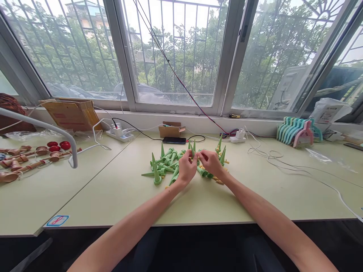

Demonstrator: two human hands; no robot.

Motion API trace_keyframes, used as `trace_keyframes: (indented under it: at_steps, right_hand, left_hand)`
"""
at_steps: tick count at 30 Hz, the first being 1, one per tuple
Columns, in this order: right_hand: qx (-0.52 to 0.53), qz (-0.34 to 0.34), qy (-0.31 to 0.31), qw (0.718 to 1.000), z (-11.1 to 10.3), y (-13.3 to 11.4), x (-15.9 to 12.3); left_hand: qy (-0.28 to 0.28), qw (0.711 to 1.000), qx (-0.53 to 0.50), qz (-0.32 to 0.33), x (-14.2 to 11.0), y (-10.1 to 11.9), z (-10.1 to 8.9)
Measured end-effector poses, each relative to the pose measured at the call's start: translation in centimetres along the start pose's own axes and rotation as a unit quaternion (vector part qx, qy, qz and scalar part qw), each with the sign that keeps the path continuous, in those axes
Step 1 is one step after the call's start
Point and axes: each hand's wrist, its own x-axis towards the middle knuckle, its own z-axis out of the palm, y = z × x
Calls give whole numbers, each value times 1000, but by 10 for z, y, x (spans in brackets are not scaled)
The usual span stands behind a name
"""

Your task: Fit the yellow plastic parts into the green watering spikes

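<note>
In what looks like a fitting step, the left hand seems to grip a green spike at its twelve o'clock, over the counter, the right hand pinches shut at three o'clock, contents hidden, and alignment likely comes next.

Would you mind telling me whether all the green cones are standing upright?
No, one green cone stands upright, but others beside it lie on their sides.

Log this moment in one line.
left hand: at green spike; right hand: beside left, grip hidden; spike pile: around hands; phone: behind pile
</note>
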Motion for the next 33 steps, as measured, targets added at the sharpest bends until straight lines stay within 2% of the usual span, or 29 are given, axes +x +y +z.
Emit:
trace_keyframes:
  at_steps: [6, 13, 19, 33]
  right_hand:
    - [5, 16, 5, 1000, 1, 3, 0]
    - [3, -13, 1, 1000, -2, -6, 0]
    - [26, -34, -23, 999, -3, -11, 0]
    - [28, -10, -29, 999, -4, -12, 0]
  left_hand:
    - [-9, 1000, 9, 4, -1, 1, -1]
    - [13, 996, -57, -61, 3, -1, 2]
    - [32, 992, -66, -103, 7, -2, 1]
    - [23, 994, -54, -88, 5, -4, 2]
